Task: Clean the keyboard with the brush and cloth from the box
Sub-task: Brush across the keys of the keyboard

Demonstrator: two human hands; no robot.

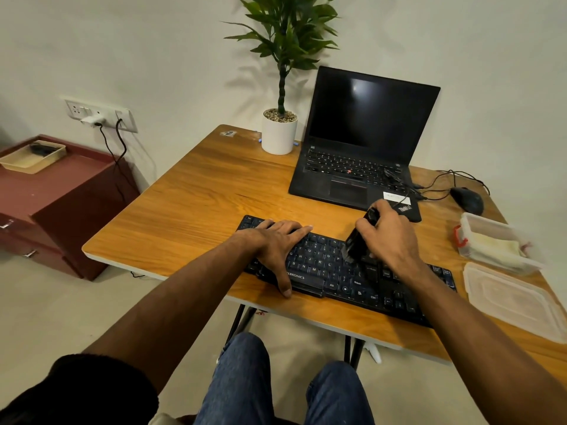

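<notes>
A black keyboard lies along the front edge of the wooden table. My left hand rests flat on the keyboard's left half, fingers straight and thumb over the front edge. My right hand grips a black brush whose bristles touch the keys near the middle of the keyboard. At the right stands an open clear plastic box with a pale cloth folded inside. The box's lid lies flat in front of it.
An open black laptop stands behind the keyboard, with a white potted plant to its left. A black mouse and cables lie at the back right. A maroon cabinet with a tray stands left of the table.
</notes>
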